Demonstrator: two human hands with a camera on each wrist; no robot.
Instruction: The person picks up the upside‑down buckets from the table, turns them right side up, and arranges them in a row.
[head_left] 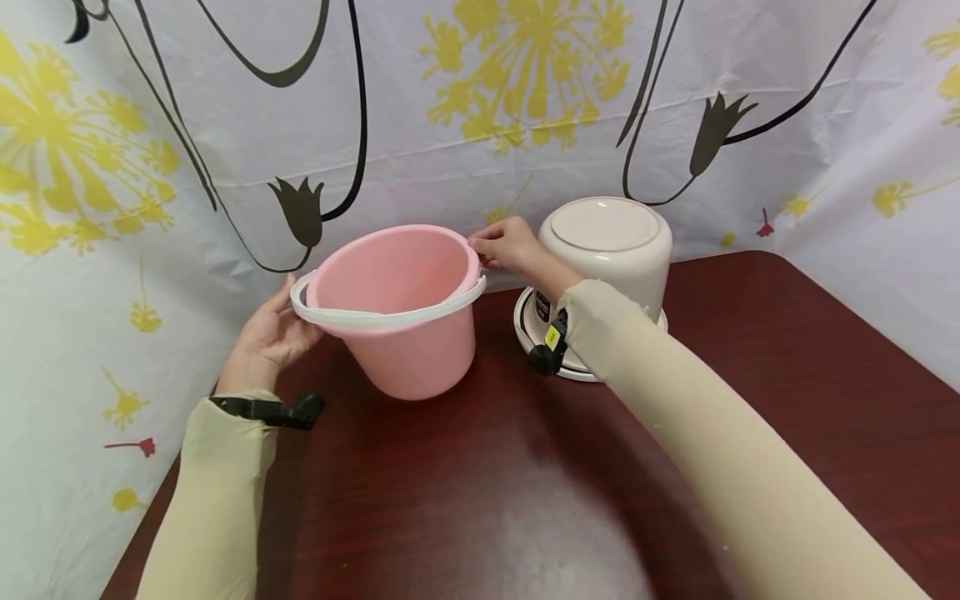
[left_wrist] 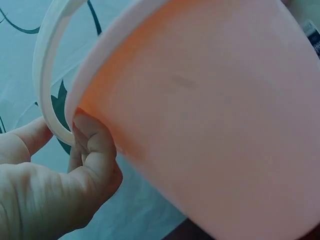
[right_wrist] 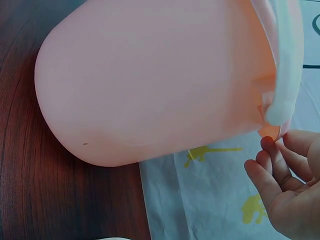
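Observation:
A pink bucket is in front of me, its mouth facing up and its white handle lowered across the near side of the rim. My left hand holds the bucket's left side at the rim; in the left wrist view its fingers curl under the rim beside the handle's end. On the far right side, my right hand pinches the rim edge. The right wrist view shows those fingertips just below the handle's pivot. Whether the bucket's base touches the table cannot be told.
A cream-coloured pot stands upside down behind my right forearm, on a cream ring-like rim or lid. The dark red wooden table meets a patterned white cloth at the back and left.

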